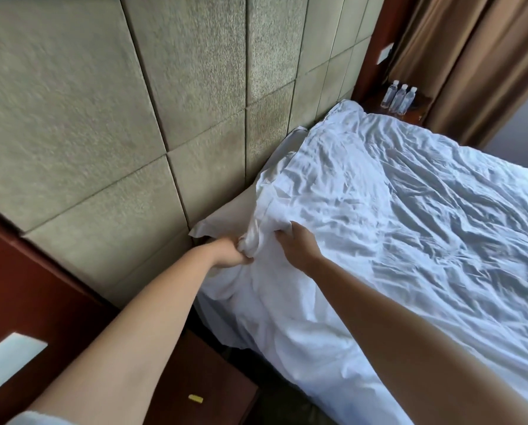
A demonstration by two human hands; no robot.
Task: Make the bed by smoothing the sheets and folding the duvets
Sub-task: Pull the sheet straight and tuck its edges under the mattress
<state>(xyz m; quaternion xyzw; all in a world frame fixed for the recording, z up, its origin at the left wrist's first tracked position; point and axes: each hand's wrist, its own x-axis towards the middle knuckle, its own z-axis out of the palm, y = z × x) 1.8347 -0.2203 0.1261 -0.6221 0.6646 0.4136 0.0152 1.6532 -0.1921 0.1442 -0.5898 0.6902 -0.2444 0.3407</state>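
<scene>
A wrinkled white duvet [394,194] covers the bed from the headboard down to the lower right. Its near top corner is bunched up at the head of the bed. My left hand [230,254] is clenched around that bunched corner. Just to the right, my right hand [296,243] grips a fold of the same duvet, fingers tucked into the cloth. Under the raised edge a cream pillow or sheet [226,214] shows against the headboard.
A padded grey-green headboard [134,118] runs along the bed's head. A dark wooden nightstand [201,381] with a small yellow object [196,398] stands below my left arm. At the far side stand three water bottles [399,98] beside brown curtains [471,56].
</scene>
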